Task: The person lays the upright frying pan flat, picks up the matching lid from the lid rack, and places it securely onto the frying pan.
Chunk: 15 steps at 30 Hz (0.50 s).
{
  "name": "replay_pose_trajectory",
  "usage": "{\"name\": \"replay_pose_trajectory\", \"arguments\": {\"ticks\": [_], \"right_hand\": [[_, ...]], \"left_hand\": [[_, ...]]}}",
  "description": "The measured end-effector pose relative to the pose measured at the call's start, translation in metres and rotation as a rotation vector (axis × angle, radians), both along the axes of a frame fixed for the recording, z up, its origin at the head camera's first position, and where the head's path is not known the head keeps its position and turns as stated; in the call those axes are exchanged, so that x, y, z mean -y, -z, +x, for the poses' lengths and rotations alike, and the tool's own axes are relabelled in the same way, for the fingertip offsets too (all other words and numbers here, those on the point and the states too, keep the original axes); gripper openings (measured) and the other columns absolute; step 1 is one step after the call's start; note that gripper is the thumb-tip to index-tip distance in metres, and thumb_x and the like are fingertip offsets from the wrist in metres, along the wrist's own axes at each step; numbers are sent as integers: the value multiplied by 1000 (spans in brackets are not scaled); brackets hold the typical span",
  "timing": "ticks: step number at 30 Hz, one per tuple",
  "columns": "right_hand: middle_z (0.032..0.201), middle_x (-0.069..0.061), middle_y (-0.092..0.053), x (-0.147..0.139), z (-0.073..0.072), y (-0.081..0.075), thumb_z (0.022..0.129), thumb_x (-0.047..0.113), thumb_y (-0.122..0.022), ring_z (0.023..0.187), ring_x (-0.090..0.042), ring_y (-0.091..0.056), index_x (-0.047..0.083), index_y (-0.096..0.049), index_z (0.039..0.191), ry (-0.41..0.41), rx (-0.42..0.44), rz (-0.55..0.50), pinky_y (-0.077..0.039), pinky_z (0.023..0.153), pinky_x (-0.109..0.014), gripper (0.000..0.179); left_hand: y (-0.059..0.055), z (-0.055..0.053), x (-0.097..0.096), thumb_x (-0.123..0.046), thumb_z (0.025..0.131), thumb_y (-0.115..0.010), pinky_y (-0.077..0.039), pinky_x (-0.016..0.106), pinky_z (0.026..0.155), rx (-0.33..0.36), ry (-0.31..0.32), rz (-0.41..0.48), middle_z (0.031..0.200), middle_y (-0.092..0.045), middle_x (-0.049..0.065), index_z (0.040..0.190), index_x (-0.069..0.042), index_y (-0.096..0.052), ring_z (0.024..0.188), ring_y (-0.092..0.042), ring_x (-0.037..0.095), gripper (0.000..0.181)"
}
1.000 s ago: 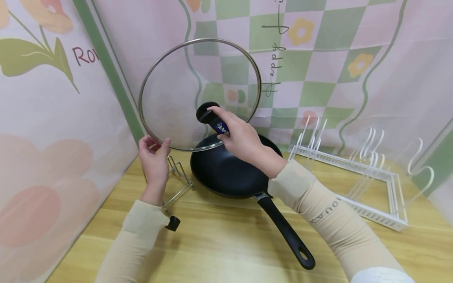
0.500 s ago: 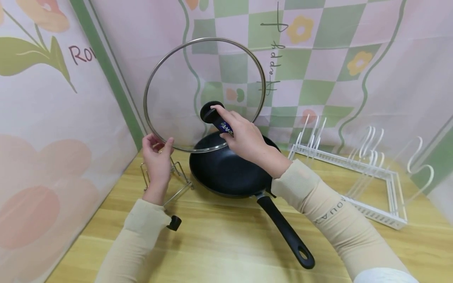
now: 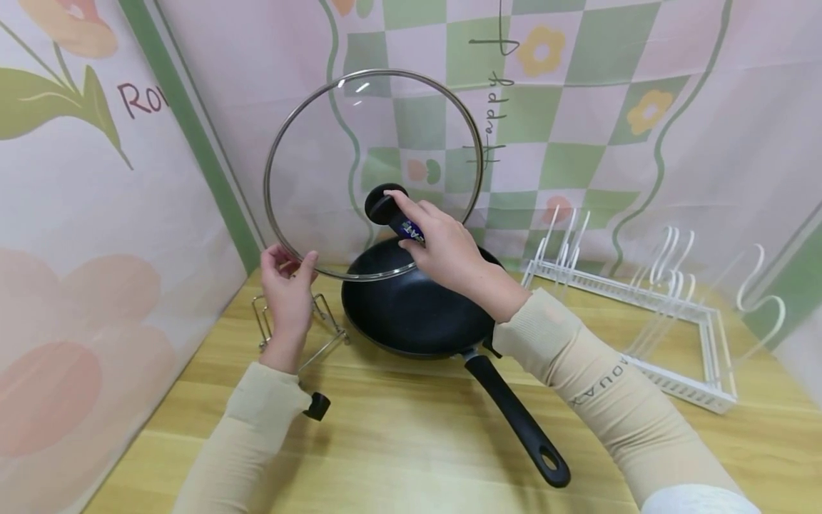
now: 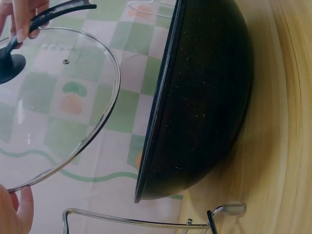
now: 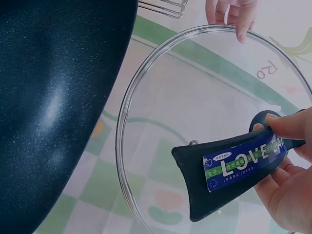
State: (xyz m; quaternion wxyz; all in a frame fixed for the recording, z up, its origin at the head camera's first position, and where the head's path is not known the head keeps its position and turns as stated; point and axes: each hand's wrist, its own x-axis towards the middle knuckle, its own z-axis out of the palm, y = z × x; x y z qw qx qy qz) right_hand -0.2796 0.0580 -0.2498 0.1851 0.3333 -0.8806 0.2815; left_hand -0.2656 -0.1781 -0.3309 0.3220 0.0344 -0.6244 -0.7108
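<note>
A round glass lid [image 3: 321, 164] with a metal rim is held up, tilted steeply, above the black wok [image 3: 411, 314]. My right hand [image 3: 446, 250] grips the lid's black handle [image 5: 234, 170], which bears a blue and green label in the right wrist view. At the lid's lower left edge, my left hand [image 3: 287, 285] pinches the rim between thumb and fingers; the left wrist view shows that thumb [image 4: 25, 207] at the rim. The wok sits on the wooden table, its long handle [image 3: 520, 421] pointing toward me and right.
Behind my left hand stands a wire rack [image 3: 330, 325], partly hidden. A black-tipped piece [image 3: 317, 406] shows beside my left sleeve. On the right lies a white rack [image 3: 696, 385] with upright prongs. Printed cloth walls [image 3: 591, 143] enclose the back and left of the table [image 3: 398, 442].
The lid and both hands have shifted slightly right and the lid a little down over the wok. Light glints now show near the lid's top. Both holds stay the same.
</note>
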Motion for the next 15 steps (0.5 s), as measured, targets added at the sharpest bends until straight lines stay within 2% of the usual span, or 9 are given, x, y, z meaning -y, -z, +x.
{"name": "replay_pose_trajectory", "arguments": {"ticks": [15], "right_hand": [[133,-20,-59,-6,-1,-2,99,5,-68,109,-36,-62,14,-37,159,-3,7,-11,-53,91,-50,68]], "left_hand": [[-1,-2,-10,2,94,-71,-58,24,79,12,36,51,107,-52,5,121,-2,-49,91,-57,14,35]]}}
